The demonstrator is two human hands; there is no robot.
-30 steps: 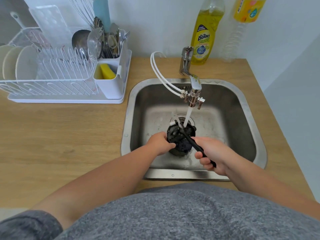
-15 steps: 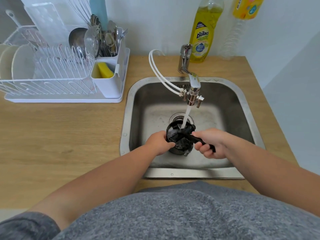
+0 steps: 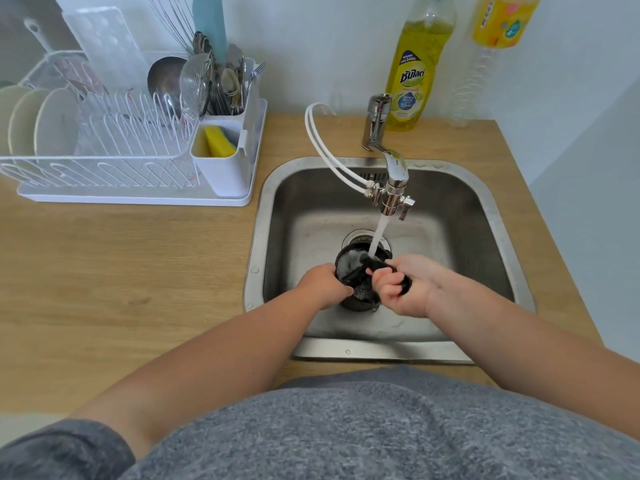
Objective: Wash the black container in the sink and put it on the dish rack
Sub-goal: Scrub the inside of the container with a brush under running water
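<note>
The black container sits upright in the steel sink, under the running tap, with foam and water inside. My left hand grips its left wall. My right hand is closed on a black brush handle whose head reaches into the container's mouth. The white dish rack stands on the wooden counter at the left, apart from both hands.
Plates stand in the rack's left end; a cutlery caddy and yellow sponge fill its right end. A yellow dish-soap bottle stands behind the tap. Two white hoses loop from the faucet.
My right hand has swung the brush handle from pointing toward me to lying nearly level, moving up and closer to the container's rim. My left hand stays on the container.
</note>
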